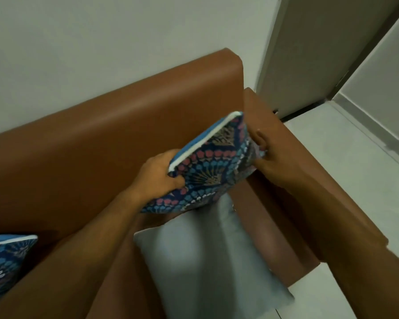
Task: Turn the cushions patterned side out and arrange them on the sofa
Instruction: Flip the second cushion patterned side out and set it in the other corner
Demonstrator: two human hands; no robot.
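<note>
I hold a patterned cushion (211, 166), navy with blue and pink fan motifs and white piping, above the right end of the brown leather sofa (106, 139). My left hand (158, 178) grips its left corner. My right hand (266, 155) grips its right edge next to the armrest. The patterned side faces me and the plain blue side faces the backrest. Beneath it a plain grey cushion (207, 256) lies flat on the seat. A second patterned cushion (5, 265) leans against the backrest at the lower left, partly cut off by the frame.
The sofa's right armrest (283, 171) runs under my right forearm. A white wall (101, 42) stands behind the backrest. To the right are pale floor tiles (355, 162) and a beige door (313, 49).
</note>
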